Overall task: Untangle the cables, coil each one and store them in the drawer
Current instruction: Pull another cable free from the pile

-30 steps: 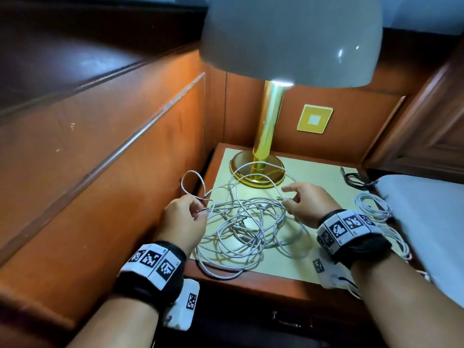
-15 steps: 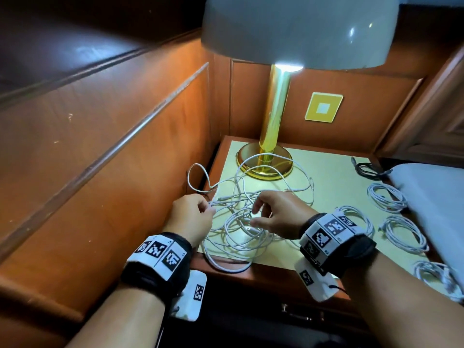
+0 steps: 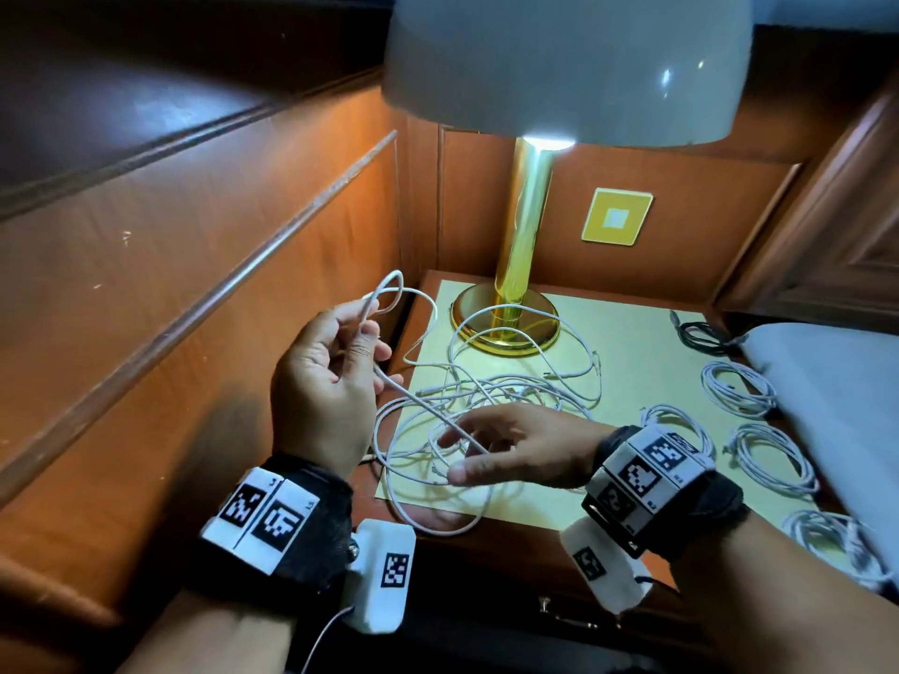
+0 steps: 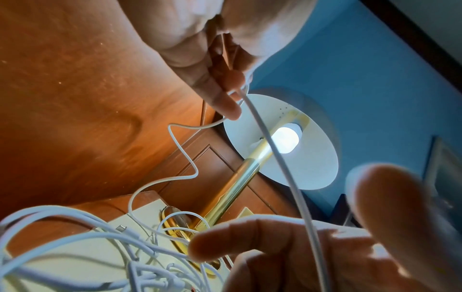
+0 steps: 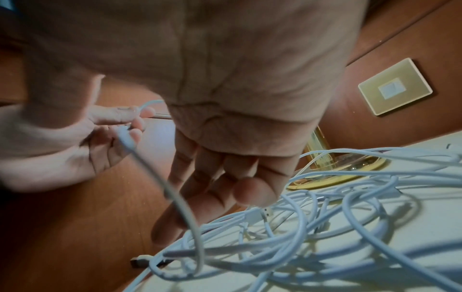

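Along the worktop's (image 3: 632, 381) right edge we see four white coils (image 3: 773, 459) done. Our left hand (image 3: 331, 377) pinches one cable (image 3: 418, 401) raised from the tangle (image 3: 491, 406) near the front left corner; our right hand (image 3: 515, 454) hovers, fingers spread, and nothing is stored yet

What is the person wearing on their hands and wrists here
Both the left hand and the right hand are bare, with bare forearms and no sleeves in view. Each wrist carries a black band faced with white panels bearing black square-patterned markers, plus a small white tagged camera block beneath it. A thin wire trails from the left one.
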